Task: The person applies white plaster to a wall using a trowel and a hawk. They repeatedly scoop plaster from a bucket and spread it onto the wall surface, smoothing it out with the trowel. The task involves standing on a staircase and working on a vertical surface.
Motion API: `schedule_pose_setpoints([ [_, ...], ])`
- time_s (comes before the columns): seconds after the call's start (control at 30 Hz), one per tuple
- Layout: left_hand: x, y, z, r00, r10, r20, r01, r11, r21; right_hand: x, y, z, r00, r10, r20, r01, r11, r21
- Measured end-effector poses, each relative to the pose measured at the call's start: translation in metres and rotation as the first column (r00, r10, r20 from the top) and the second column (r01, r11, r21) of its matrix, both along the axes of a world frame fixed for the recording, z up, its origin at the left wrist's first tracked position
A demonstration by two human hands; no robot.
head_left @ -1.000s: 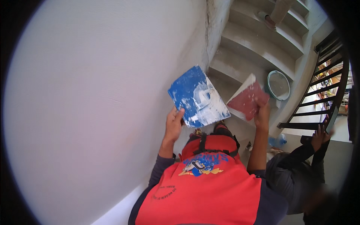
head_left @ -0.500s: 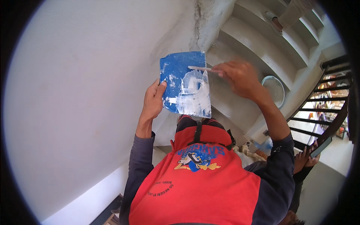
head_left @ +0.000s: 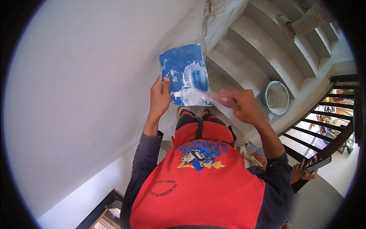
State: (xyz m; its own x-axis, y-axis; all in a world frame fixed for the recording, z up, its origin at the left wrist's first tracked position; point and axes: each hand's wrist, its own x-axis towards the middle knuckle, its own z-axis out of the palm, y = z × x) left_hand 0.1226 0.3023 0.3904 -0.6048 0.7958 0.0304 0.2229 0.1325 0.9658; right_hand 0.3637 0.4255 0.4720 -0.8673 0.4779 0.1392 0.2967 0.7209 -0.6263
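Note:
My left hand (head_left: 160, 94) grips a flat blue board (head_left: 176, 61) by its left edge, thumb on top. White putty (head_left: 192, 98) is smeared over the board's lower and right parts, and streaks of blue show through. Closed around the handle of a thin putty knife, my right hand (head_left: 239, 104) is at the board's lower right. The knife (head_left: 209, 95) is blurred by motion, and its tip lies over the white smear; its exact shape cannot be made out.
Pale wall (head_left: 84, 84) fills the left, with a dark crack near the top. Curved steps (head_left: 251, 42) rise at upper right, with a bucket (head_left: 276, 98) of pale paste on them. Another person's foot (head_left: 290, 29) is higher up. Beyond a dark railing (head_left: 316, 131), another person's hands hold a phone (head_left: 319, 164).
My right hand has drawn the knife down across the board toward me. Less putty shows at the lower left and middle right. The board sits slightly higher and farther left in view.

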Motion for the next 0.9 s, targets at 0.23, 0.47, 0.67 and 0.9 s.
schedule_pose_setpoints([
  [0.23,0.026,-0.001,0.011,0.992,0.116,-0.050,-0.113,0.991,0.069,-0.016,0.006,-0.007,0.981,-0.191,-0.032,0.193,0.978,0.073],
  [0.47,0.040,0.002,0.016,0.967,0.204,-0.153,-0.203,0.979,0.024,-0.010,-0.014,-0.023,0.970,-0.236,0.055,0.236,0.972,-0.005],
  [0.67,0.045,0.000,0.016,0.951,0.251,-0.183,-0.256,0.967,-0.006,0.002,-0.019,-0.015,0.929,-0.359,-0.090,0.332,0.916,-0.228],
  [0.9,0.053,0.004,0.013,0.923,0.286,-0.259,-0.270,0.958,0.093,-0.013,-0.026,-0.036,0.927,-0.372,-0.051,0.375,0.922,0.092],
])
